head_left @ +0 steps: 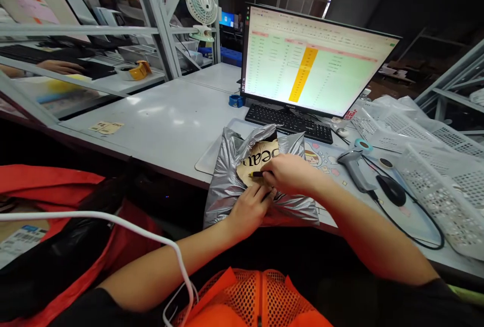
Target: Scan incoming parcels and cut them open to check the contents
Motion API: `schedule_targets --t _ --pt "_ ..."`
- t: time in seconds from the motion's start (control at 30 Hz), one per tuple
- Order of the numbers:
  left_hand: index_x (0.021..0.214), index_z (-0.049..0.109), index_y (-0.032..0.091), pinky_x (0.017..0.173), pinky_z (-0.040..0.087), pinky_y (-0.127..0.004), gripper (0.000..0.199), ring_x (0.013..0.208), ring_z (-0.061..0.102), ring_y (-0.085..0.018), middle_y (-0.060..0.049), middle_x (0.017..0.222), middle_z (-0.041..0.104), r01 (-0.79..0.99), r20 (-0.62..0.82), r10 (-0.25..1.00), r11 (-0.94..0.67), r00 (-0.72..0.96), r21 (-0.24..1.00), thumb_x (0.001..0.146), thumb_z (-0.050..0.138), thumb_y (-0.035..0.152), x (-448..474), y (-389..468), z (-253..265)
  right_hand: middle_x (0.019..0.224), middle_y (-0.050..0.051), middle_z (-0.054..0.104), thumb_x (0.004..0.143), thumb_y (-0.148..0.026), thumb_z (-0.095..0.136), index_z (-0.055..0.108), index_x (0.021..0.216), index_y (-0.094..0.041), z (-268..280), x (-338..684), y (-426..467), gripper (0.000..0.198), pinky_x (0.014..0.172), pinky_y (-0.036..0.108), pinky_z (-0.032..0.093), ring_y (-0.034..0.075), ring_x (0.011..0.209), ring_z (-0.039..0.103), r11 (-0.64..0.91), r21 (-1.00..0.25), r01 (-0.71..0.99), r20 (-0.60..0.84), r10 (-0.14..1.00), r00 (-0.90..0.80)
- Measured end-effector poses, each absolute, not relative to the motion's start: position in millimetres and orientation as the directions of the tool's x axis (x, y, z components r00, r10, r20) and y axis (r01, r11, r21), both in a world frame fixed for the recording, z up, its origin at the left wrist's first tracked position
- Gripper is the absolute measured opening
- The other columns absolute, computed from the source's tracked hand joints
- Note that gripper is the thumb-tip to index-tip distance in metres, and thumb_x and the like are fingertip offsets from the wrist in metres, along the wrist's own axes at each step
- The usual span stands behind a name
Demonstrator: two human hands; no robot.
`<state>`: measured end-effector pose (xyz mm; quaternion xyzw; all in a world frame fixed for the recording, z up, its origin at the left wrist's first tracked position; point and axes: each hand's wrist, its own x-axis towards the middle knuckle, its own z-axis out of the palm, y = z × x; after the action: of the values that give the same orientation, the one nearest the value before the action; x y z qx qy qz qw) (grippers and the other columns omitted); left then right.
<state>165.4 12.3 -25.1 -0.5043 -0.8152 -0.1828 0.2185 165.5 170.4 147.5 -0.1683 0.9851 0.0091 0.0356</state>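
A silver plastic mailer bag lies at the table's front edge, partly over it. Its top is torn open in a ragged hole. Inside shows a cream-coloured package with large black lettering. My right hand is closed around a small black tool with a yellow tip, perhaps a cutter; it points left over the opening. My left hand grips the near side of the bag just below the right hand, fingers curled at the torn edge.
Behind the bag stand a black keyboard and a monitor. To the right are a barcode scanner, a mouse and white baskets. A white cable crosses at lower left. Another person's hand rests beyond the metal frame.
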Motion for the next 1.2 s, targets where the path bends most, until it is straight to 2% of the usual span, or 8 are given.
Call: schedule_targets --t 0.13,0.37,0.57,0.7,0.77,0.9,1.03,1.2 --pt "0.143 0.061 0.017 0.095 0.057 -0.045 0.040 0.107 0.062 -0.029 -0.014 0.123 0.070 0.899 0.516 0.754 0.430 -0.407 0.080 0.103 0.053 0.014 165.6 13.2 -23.4 0.077 0.005 0.077 0.095 -0.032 0.058 0.083 0.088 -0.027 157.0 186.3 246.5 0.026 0.058 0.029 0.043 0.018 0.061 0.064 0.966 0.088 -0.242 -0.006 -0.242 -0.970" --pt "0.135 0.065 0.012 0.097 0.056 -0.043 0.035 0.108 0.062 -0.029 -0.014 0.117 0.069 0.902 0.461 0.781 0.413 -0.422 0.125 0.100 0.061 0.017 159.9 14.9 5.0 0.099 0.009 0.082 0.098 -0.046 0.055 0.084 0.117 -0.027 148.6 257.9 353.7 0.040 0.070 0.036 0.054 0.026 0.080 0.074 0.992 -0.046 0.121 0.191 0.128 -0.973" --pt "0.143 0.060 0.003 0.101 0.053 -0.043 0.044 0.116 0.063 -0.031 -0.019 0.127 0.068 0.890 0.425 0.806 0.456 -0.411 -0.003 0.102 0.060 0.017 176.4 21.7 4.9 0.103 0.007 0.082 0.103 -0.041 0.052 0.082 0.126 -0.024 148.0 253.2 290.0 0.041 0.072 0.029 0.052 0.021 0.083 0.073 0.960 -0.279 -0.038 0.196 0.019 -0.980" --pt "0.145 0.059 0.004 0.099 0.054 -0.042 0.044 0.115 0.065 -0.030 -0.020 0.131 0.069 0.848 0.445 0.780 0.524 -0.441 -0.078 0.103 0.048 0.009 189.5 28.8 -15.8 0.099 0.007 0.082 0.099 -0.028 0.055 0.084 0.118 -0.025 159.7 212.4 211.0 0.035 0.072 0.028 0.047 0.020 0.082 0.071 0.949 -0.192 -0.250 0.037 -0.248 -0.968" --pt "0.143 0.062 0.006 0.098 0.054 -0.043 0.042 0.113 0.066 -0.030 -0.020 0.128 0.071 0.845 0.449 0.777 0.528 -0.441 -0.085 0.104 0.047 0.009 191.3 29.1 -22.5 0.096 0.008 0.082 0.096 -0.023 0.056 0.086 0.109 -0.024 160.0 193.5 178.3 0.033 0.067 0.029 0.042 0.021 0.081 0.070 0.954 -0.087 -0.288 -0.081 -0.295 -0.952" --pt "0.145 0.060 0.006 0.100 0.054 -0.043 0.043 0.113 0.066 -0.029 -0.020 0.128 0.072 0.854 0.447 0.785 0.513 -0.429 -0.080 0.104 0.046 0.008 190.3 27.6 -26.5 0.091 0.009 0.080 0.096 -0.023 0.056 0.085 0.095 -0.024 161.8 185.7 172.2 0.029 0.061 0.030 0.036 0.021 0.076 0.068 0.970 0.055 -0.238 -0.202 -0.222 -0.954" --pt "0.148 0.057 0.006 0.103 0.053 -0.040 0.048 0.118 0.066 -0.027 -0.019 0.136 0.069 0.853 0.403 0.793 0.519 -0.457 -0.052 0.102 0.046 0.005 192.5 27.9 -19.3 0.084 0.007 0.079 0.095 -0.030 0.060 0.086 0.094 -0.028 176.1 218.3 252.0 0.026 0.063 0.031 0.041 0.021 0.070 0.067 0.988 0.137 -0.077 -0.082 -0.066 -0.994" --pt "0.135 0.068 0.009 0.098 0.055 -0.040 0.036 0.114 0.068 -0.029 -0.016 0.125 0.073 0.865 0.303 0.811 0.457 -0.501 0.207 0.104 0.056 0.022 179.0 20.7 21.8 0.104 0.008 0.080 0.100 -0.046 0.056 0.082 0.124 -0.030 155.3 263.4 344.6 0.039 0.077 0.037 0.053 0.028 0.091 0.073 0.987 -0.037 0.158 0.149 0.162 -0.976"
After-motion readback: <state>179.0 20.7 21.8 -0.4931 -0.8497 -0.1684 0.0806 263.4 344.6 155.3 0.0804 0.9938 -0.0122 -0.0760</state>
